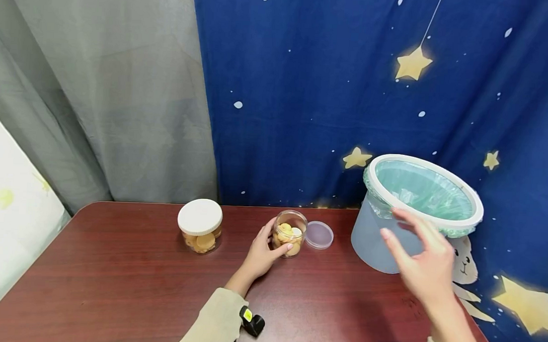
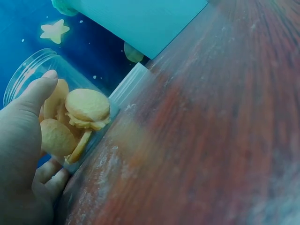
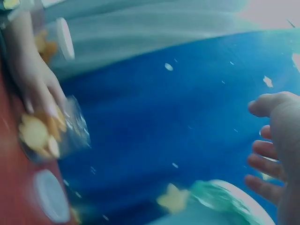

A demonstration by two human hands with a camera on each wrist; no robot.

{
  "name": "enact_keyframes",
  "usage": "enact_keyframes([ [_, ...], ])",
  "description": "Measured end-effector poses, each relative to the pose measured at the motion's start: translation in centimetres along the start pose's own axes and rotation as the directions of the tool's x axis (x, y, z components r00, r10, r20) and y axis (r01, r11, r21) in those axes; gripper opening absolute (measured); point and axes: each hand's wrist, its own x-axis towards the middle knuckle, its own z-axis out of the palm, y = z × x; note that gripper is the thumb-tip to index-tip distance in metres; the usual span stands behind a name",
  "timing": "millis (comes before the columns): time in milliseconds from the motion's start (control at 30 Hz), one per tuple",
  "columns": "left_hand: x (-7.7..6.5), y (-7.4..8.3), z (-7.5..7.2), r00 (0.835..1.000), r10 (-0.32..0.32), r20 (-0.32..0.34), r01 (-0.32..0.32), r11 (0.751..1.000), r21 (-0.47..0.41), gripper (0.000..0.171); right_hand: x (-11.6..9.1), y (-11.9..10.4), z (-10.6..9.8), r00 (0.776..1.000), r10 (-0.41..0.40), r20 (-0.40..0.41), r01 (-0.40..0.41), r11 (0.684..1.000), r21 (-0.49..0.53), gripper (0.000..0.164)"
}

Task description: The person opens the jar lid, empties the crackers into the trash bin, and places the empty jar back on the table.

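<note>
My left hand [image 1: 259,254] holds a clear plastic jar [image 1: 293,216] upright on the table, thumb at the near side and fingers round the left. Round yellow-brown cookies [image 2: 87,105] sit inside it, and its top is uncovered. A translucent round lid [image 1: 319,235] lies flat just right of the jar. In the air before the bin [image 1: 374,242], my right hand [image 1: 426,267] has its thumb and fingers spread apart. Nothing is between those fingers; the right wrist view also shows them bare.
A second jar of cookies with a white lid [image 1: 200,217] stands to the left on the brown table [image 1: 130,271]. At the right, the grey-blue bin has a white rim and a green liner bag [image 1: 418,183]. Grey and starry blue curtains [image 1: 294,101] hang behind the table.
</note>
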Motion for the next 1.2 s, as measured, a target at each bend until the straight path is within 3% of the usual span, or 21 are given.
enact_keyframes([
  [200, -0.1, 0.1, 0.3, 1.000, -0.001, 0.005, 0.001, 1.000, 0.007, 0.085, 2.0, 2.8, -3.6, 0.989, 0.062, -0.133, -0.085, 0.981, -0.173, 0.042],
  [400, -0.2, 0.0, 0.5, 1.000, -0.012, 0.004, 0.012, 1.000, 0.001, 0.085, 3.0, 6.4, -6.6, 0.966, 0.199, -0.167, -0.239, 0.932, -0.273, 0.055],
  [567, -0.4, -0.3, 0.4, 1.000, -0.008, -0.004, 0.008, 1.000, 0.008, 0.085, 3.2, 8.9, -7.9, 0.935, 0.346, -0.079, -0.353, 0.879, -0.320, 0.063],
  [767, -0.5, -0.5, 0.3, 1.000, -0.007, 0.000, 0.007, 1.000, 0.010, 0.087, 3.0, 11.0, -8.6, 0.884, 0.466, 0.031, -0.426, 0.831, -0.357, 0.069],
  [1067, -0.2, -0.1, 0.1, 0.999, -0.033, 0.005, 0.033, 0.999, 0.033, 0.095, 2.9, 12.3, -8.6, 0.762, 0.618, 0.193, -0.535, 0.769, -0.350, 0.080],
  [1200, 0.2, 0.5, 0.0, 0.998, -0.061, -0.002, 0.061, 0.995, 0.083, 0.098, 2.9, 12.4, -8.4, 0.729, 0.653, 0.204, -0.586, 0.750, -0.308, 0.080],
])
